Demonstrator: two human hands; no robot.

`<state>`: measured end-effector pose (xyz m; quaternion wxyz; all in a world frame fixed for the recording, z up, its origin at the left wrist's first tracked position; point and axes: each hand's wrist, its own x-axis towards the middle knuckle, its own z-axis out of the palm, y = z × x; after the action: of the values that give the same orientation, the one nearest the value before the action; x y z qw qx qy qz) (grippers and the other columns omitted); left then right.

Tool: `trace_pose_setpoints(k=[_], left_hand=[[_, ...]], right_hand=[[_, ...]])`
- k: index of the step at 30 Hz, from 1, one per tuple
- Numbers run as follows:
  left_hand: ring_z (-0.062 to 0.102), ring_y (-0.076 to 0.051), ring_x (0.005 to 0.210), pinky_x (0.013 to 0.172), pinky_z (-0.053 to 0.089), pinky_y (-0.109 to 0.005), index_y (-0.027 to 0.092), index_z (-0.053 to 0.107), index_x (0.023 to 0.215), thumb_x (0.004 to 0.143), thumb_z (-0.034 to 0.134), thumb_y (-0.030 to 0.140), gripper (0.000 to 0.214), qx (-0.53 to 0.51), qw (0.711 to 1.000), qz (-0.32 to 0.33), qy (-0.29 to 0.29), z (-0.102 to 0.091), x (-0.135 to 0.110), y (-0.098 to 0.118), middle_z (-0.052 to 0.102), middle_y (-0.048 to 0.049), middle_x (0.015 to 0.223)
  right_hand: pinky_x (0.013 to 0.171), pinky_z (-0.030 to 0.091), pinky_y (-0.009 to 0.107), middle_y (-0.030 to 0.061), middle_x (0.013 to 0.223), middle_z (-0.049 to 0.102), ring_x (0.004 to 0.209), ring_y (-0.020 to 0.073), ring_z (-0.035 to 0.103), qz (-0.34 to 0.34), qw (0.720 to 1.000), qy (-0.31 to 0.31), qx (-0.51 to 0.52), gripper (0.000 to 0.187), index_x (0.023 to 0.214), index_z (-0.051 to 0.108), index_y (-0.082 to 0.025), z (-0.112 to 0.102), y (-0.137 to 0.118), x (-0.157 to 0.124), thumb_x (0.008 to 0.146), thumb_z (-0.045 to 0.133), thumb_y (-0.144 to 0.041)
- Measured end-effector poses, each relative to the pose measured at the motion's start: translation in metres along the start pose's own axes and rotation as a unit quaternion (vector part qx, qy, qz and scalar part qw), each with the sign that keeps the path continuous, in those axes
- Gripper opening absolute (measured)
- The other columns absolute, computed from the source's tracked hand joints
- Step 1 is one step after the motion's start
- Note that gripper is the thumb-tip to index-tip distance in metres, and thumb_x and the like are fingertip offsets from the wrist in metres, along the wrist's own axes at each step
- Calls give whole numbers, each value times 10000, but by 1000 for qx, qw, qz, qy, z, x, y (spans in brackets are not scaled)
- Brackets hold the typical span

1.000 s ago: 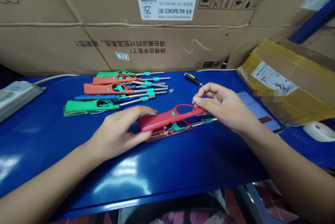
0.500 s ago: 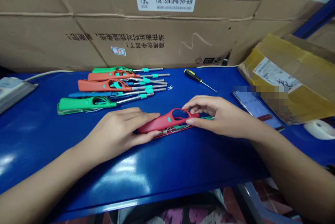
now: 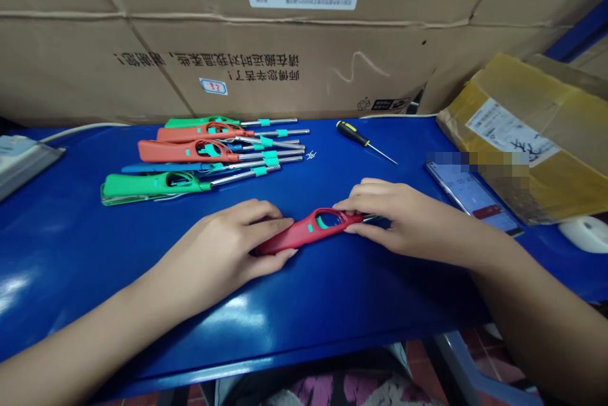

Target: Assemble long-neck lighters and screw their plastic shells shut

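A red utility lighter (image 3: 297, 234) lies flat on the blue table, with a turquoise trigger showing in its oval opening. My left hand (image 3: 232, 238) is closed on the wide handle end, thumb on the near side and fingers on the far side. At the neck, my right hand (image 3: 392, 213) pinches the lighter between thumb and fingers. Most of its metal tube is hidden behind that hand. Beyond my left hand lie several other lighters, among them a green one (image 3: 137, 185) and an orange one (image 3: 166, 151).
A black and yellow screwdriver (image 3: 352, 133) and a small heap of screws (image 3: 310, 155) lie behind the hands. To the right are a phone (image 3: 468, 194), a taped carton (image 3: 503, 171) and a white mouse (image 3: 586, 233). A large cardboard box (image 3: 266, 38) stands along the back.
The red top shell, apart from the lower half with wires showing before, now sits down over it, and the wires are hidden. Both hands remain at the lighter's ends.
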<state>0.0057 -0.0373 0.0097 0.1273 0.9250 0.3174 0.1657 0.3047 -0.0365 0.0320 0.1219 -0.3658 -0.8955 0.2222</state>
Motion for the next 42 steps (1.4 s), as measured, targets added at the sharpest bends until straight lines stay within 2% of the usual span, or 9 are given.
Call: trace_pose_setpoints(k=[6,11,16,22,29,37,42], left_hand=[[684,-187,891,761,566,-316,217,690,1215,986,610,407,308,12,1000,-18,-20,5,-2,-3,672,-50,1094],[678,-189,894,769,572,-328,229,667,1264,992,595,411,335,18,999,-28,-36,6,-1,-5,661,-50,1104],[673,-195,904,770,569,-333,228,662,1272,991,595,414,344,29,999,-24,-38,5,-1,-4,658,-52,1103],[660,-208,932,798,568,-351,219,656,1282,1005,566,418,352,31,998,-21,-44,6,-1,-3,649,-67,1107],[640,-216,945,828,571,-375,213,653,1284,1013,556,390,337,34,998,-23,-52,9,1,-1,633,-73,1113],[624,-239,894,757,570,-401,162,665,1295,1019,538,377,372,51,997,-29,-45,10,-1,4,607,-96,1051],[601,-244,925,829,559,-418,168,658,1317,1011,560,346,367,38,998,-20,-48,11,0,3,607,-102,1063]], right_hand=[[922,467,346,53,1104,670,1037,193,594,8,1000,-6,4,181,1132,677,-212,3,2,1,1019,545,-260],[881,470,359,40,1056,674,993,200,600,13,1000,-18,-13,134,1077,678,-214,2,2,0,996,579,-253],[914,448,380,37,1047,680,994,210,602,14,999,-22,-35,115,1057,678,-215,0,0,0,979,599,-243],[841,446,364,30,1002,653,948,206,589,31,997,-29,-59,110,1044,673,-216,3,1,-1,981,604,-273],[789,424,345,26,913,632,889,201,566,27,995,-31,-93,126,921,654,-194,3,5,-1,974,629,-305],[752,415,333,38,888,651,844,199,572,33,992,-33,-114,125,893,662,-184,6,1,3,977,615,-264],[744,401,338,35,874,649,813,196,567,28,987,-28,-153,167,858,652,-184,6,-2,0,986,593,-274]])
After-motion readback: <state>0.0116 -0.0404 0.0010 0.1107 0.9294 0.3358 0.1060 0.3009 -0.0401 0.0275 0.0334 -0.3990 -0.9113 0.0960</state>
